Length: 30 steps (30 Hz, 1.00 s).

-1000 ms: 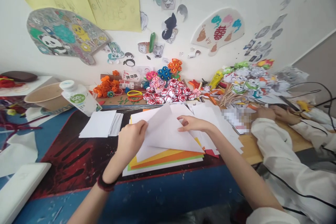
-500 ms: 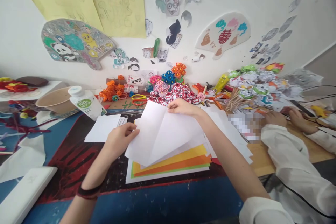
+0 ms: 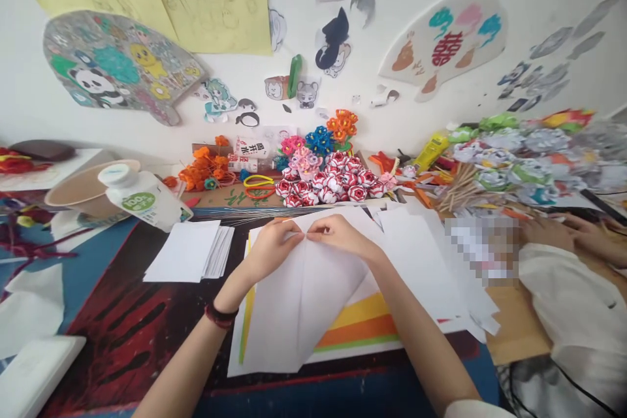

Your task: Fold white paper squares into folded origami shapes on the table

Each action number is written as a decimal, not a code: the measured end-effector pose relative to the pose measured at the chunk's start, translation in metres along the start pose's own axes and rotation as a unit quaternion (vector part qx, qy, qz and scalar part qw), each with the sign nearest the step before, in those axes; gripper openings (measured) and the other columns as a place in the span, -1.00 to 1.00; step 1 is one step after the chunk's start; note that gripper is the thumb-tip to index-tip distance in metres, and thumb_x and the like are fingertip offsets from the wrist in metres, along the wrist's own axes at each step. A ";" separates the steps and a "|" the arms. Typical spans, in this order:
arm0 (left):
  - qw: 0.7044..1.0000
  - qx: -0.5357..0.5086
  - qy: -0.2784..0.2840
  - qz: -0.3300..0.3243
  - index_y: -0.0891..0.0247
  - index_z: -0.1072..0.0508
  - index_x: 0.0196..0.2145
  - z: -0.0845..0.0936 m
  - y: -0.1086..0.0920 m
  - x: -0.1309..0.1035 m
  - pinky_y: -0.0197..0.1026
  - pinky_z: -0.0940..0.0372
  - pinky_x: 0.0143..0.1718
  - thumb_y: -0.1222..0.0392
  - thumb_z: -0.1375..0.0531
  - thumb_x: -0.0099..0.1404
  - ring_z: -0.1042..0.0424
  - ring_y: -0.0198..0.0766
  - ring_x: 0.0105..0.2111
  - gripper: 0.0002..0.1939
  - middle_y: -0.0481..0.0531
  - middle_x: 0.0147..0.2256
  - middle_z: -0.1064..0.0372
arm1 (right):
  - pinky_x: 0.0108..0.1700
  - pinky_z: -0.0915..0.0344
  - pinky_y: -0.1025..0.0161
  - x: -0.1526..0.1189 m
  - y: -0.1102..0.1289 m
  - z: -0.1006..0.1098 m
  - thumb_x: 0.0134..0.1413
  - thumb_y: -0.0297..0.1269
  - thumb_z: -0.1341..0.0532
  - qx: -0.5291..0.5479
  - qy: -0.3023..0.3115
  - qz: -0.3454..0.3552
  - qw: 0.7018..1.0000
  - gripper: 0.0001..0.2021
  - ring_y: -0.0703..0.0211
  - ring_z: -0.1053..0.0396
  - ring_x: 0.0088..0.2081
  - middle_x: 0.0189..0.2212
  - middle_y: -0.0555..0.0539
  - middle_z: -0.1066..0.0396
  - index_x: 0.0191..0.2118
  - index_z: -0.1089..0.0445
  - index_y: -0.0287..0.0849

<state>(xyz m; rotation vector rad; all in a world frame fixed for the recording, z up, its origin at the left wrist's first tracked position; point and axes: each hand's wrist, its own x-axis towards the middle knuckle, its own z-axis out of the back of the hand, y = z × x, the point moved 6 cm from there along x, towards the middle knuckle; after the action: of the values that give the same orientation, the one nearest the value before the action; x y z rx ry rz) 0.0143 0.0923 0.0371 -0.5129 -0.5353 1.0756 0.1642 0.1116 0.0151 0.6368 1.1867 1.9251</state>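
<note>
A creased white sheet of paper (image 3: 294,300) lies tilted over a pile of sheets. My left hand (image 3: 275,245) and my right hand (image 3: 337,235) pinch it side by side at its far edge, on either side of the crease, with fingertips almost touching. Beneath it show orange paper (image 3: 357,332), a yellow sheet (image 3: 365,307) and a green edge. A stack of small white paper pieces (image 3: 183,251) sits left of my left hand. More white sheets (image 3: 421,255) spread out beyond my right forearm.
Red-and-white paper flowers (image 3: 337,179) stand behind the pile, beside orange flowers (image 3: 203,170). A white bottle (image 3: 144,196) leans by a beige bowl (image 3: 83,189) at left. Another person's sleeve (image 3: 563,287) and hands are at right. A white box (image 3: 42,372) lies front left.
My left hand has moved from the sheet's left side to its far edge, beside my right hand. The sheet has turned, its crease now pointing toward me. The view has shifted slightly.
</note>
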 end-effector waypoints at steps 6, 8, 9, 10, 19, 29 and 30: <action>0.994 -0.073 0.074 0.021 0.26 -0.49 -0.41 -0.006 0.010 0.010 -0.30 -0.17 -0.34 0.14 -0.09 0.31 -0.38 -0.30 -0.39 -0.76 -0.05 -0.43 -0.47 | -0.20 -0.26 0.26 -0.008 -0.010 0.000 0.10 -0.15 -0.22 0.043 -0.043 -0.020 0.998 -0.77 0.11 -0.41 -0.26 -0.36 -0.08 -0.52 -0.31 -0.52 -0.21; 0.995 -0.064 0.079 -0.002 0.25 -0.51 -0.40 -0.006 0.006 0.014 -0.29 -0.18 -0.29 0.18 -0.12 0.28 -0.40 -0.30 -0.37 -0.80 -0.04 -0.42 -0.48 | -0.19 -0.27 0.26 -0.009 -0.009 0.000 0.11 -0.17 -0.22 0.050 -0.040 -0.008 0.998 -0.78 0.12 -0.42 -0.27 -0.35 -0.08 -0.53 -0.31 -0.53 -0.21; 0.995 -0.063 0.081 -0.014 0.24 -0.51 -0.39 -0.006 0.003 0.016 -0.28 -0.19 -0.27 0.20 -0.13 0.27 -0.41 -0.29 -0.36 -0.82 -0.04 -0.41 -0.49 | -0.18 -0.27 0.26 -0.010 -0.009 0.000 0.11 -0.17 -0.22 0.053 -0.039 -0.003 0.998 -0.78 0.12 -0.42 -0.26 -0.35 -0.07 -0.53 -0.30 -0.53 -0.21; 0.994 -0.064 0.082 -0.024 0.24 -0.52 -0.38 -0.005 0.001 0.017 -0.28 -0.20 -0.24 0.22 -0.13 0.27 -0.42 -0.29 -0.35 -0.84 -0.04 -0.40 -0.50 | -0.18 -0.27 0.26 -0.010 -0.009 0.000 0.12 -0.18 -0.22 0.056 -0.037 0.000 0.998 -0.78 0.13 -0.42 -0.26 -0.35 -0.07 -0.53 -0.30 -0.53 -0.20; 0.986 -0.119 0.108 -0.041 0.24 -0.51 -0.38 -0.005 -0.004 0.017 -0.30 -0.24 -0.22 0.24 -0.18 0.24 -0.44 -0.31 -0.34 -0.90 -0.04 -0.39 -0.51 | -0.20 -0.25 0.28 -0.013 -0.006 -0.003 0.15 -0.23 -0.19 0.060 -0.016 0.004 0.998 -0.81 0.17 -0.40 -0.28 -0.36 -0.06 -0.51 -0.31 -0.51 -0.21; 0.992 -0.094 0.084 -0.029 0.23 -0.51 -0.40 -0.006 -0.003 0.015 -0.19 -0.14 -0.08 0.20 -0.20 0.24 -0.45 -0.31 -0.36 -0.88 -0.07 -0.41 -0.52 | -0.22 -0.24 0.30 -0.013 -0.005 -0.004 0.14 -0.25 -0.20 0.089 -0.029 0.004 0.996 -0.83 0.19 -0.38 -0.30 -0.39 -0.02 -0.49 -0.35 -0.51 -0.20; 0.991 -0.099 0.084 -0.029 0.23 -0.51 -0.40 -0.007 -0.003 0.015 -0.19 -0.14 -0.08 0.20 -0.20 0.24 -0.44 -0.30 -0.35 -0.89 -0.07 -0.40 -0.52 | -0.22 -0.23 0.30 -0.013 -0.006 -0.004 0.13 -0.25 -0.21 0.094 -0.033 0.007 0.995 -0.83 0.19 -0.38 -0.30 -0.39 -0.02 -0.49 -0.35 -0.51 -0.20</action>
<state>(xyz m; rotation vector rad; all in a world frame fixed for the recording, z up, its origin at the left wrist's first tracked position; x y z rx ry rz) 0.0266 0.1036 0.0362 -0.7510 -0.5076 0.9187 0.1711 0.1005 0.0078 0.8028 1.3355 1.8022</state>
